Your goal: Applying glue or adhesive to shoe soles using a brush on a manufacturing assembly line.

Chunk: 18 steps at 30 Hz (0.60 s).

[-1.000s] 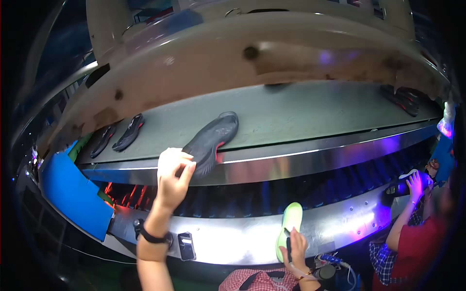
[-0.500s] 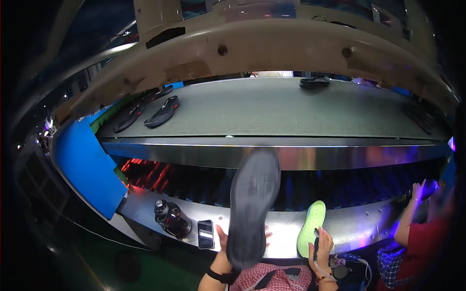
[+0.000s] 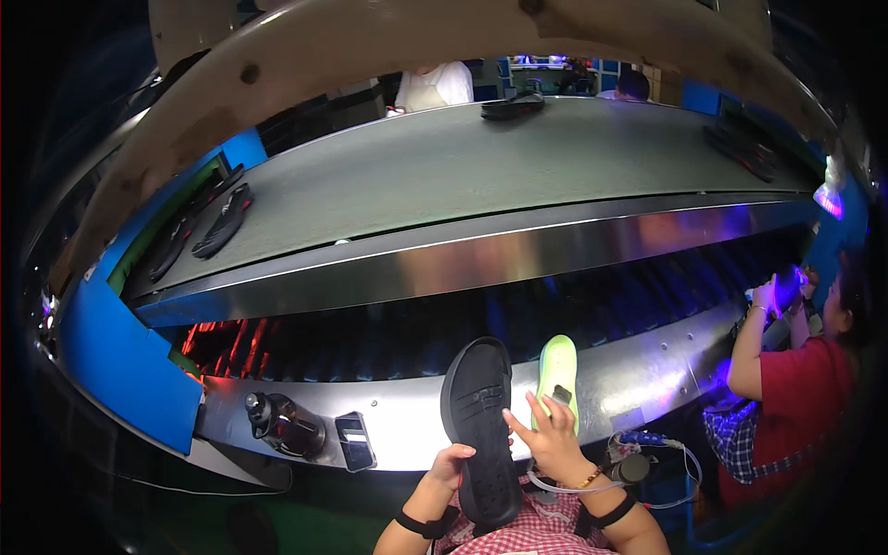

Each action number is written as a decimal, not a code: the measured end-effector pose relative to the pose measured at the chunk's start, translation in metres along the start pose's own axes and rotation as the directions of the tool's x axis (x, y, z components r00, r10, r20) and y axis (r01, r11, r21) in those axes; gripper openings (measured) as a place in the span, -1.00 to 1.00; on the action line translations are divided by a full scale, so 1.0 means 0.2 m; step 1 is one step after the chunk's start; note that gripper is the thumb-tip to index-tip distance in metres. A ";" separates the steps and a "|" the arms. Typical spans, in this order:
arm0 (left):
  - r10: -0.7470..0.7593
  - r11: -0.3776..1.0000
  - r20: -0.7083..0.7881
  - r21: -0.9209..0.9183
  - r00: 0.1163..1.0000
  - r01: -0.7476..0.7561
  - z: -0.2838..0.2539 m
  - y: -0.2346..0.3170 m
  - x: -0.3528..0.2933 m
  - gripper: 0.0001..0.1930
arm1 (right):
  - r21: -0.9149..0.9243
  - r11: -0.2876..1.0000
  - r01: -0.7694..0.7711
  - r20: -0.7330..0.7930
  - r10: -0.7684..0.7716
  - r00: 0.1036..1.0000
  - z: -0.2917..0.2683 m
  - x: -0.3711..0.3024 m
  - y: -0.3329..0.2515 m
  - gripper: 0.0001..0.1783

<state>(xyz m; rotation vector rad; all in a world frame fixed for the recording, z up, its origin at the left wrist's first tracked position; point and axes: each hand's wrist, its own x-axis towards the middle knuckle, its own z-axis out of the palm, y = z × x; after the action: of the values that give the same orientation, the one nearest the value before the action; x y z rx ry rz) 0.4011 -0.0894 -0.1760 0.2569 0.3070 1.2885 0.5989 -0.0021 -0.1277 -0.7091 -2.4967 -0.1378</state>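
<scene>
A black shoe sole [image 3: 483, 435] stands nearly upright in front of me, its inner side with a raised strap-like patch facing me. My left hand [image 3: 450, 465] grips its left edge, thumb on the front. My right hand [image 3: 558, 442] is at the sole's right side with fingers spread, one fingertip close to or touching the edge. Beyond it, a yellow-green sole [image 3: 557, 359] lies on the metal ledge. A small dark piece [image 3: 561, 394] shows on this sole beside my fingertips; I cannot tell if they touch it.
On the metal ledge [image 3: 407, 435] are a dark bottle [image 3: 285, 425] and a phone [image 3: 355, 442]. Behind runs a dark roller track [image 3: 416, 344], then a raised grey belt [image 3: 398, 185] with several black soles. A person in red [image 3: 795, 388] works at the right; a cable [image 3: 689, 462] hangs nearer.
The black sole has turned from its smooth underside to its inner side. My right hand has left the yellow-green sole and moved toward the black one. The view has shifted and tilted.
</scene>
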 end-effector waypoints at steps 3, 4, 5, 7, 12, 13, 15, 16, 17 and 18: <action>-0.039 0.991 0.042 -0.124 0.998 0.044 -0.07 -0.05 0.01 -0.39 | -0.086 0.995 0.050 0.053 -0.045 0.998 0.01 0.02 -0.03 -0.49; -0.030 0.993 -0.039 -0.114 0.999 0.025 -0.09 -0.06 0.00 -0.41 | -0.142 0.987 0.070 0.080 -0.059 0.995 0.02 0.01 -0.05 -0.49; -0.040 0.993 -0.032 -0.111 0.999 0.036 -0.11 -0.07 -0.01 -0.43 | -0.199 0.975 0.103 0.110 -0.083 0.991 0.02 0.00 -0.06 -0.49; -0.059 0.995 -0.080 -0.089 0.995 0.051 -0.11 -0.07 -0.03 -0.45 | -0.175 0.978 0.114 0.114 -0.095 0.989 0.02 -0.05 -0.08 -0.51; -0.004 1.000 -0.190 -0.003 0.982 0.003 0.00 -0.06 -0.01 -0.37 | -0.129 0.981 0.146 0.134 -0.129 0.983 0.00 -0.14 -0.08 -0.53; 0.028 1.000 -0.175 0.010 0.984 -0.026 0.02 -0.05 0.01 -0.35 | -0.114 0.977 0.180 0.126 -0.165 0.978 -0.01 -0.14 -0.07 -0.53; 0.084 0.996 -0.120 0.025 0.989 -0.082 0.07 -0.03 0.04 -0.29 | -0.067 0.972 0.227 0.102 -0.220 0.970 -0.04 -0.16 -0.04 -0.52; 0.133 0.991 -0.103 0.047 0.986 -0.129 0.09 -0.02 0.06 -0.26 | -0.034 0.971 0.237 0.112 -0.232 0.966 -0.06 -0.16 -0.01 -0.53; 0.157 0.986 -0.093 0.071 0.983 -0.150 0.10 0.00 0.07 -0.24 | -0.004 0.968 0.253 0.087 -0.251 0.964 -0.08 -0.16 0.03 -0.54; 0.195 0.980 -0.091 0.068 0.976 -0.190 0.11 0.02 0.07 -0.22 | 0.034 0.963 0.267 0.051 -0.268 0.962 -0.10 -0.16 0.06 -0.55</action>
<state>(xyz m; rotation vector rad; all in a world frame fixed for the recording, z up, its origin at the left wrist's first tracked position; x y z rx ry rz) 0.4086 -0.0755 -0.1561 0.2790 0.4116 1.4879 0.6369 -0.0108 -0.1272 -0.3654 -2.6329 -0.1846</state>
